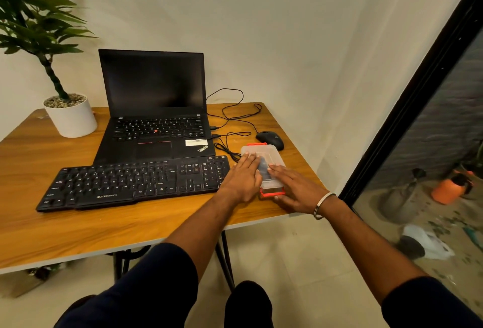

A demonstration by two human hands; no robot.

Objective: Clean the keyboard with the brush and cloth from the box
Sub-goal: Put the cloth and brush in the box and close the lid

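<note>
Both hands lie flat, fingers spread, on the closed box (264,156) at middle right: left hand (243,178), right hand (294,189). It sits beside the keyboard (136,181), near the tabletop (78,228) edge. A hard push could slide it off.

A clear, red-latched box (264,156), lid on, lies just right of the flat black keyboard (136,181).

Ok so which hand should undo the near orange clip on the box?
Probably the right hand: its thumb already sits by the near orange clip of the box, while the left hand lies flat on the lid, steadying it.
</note>
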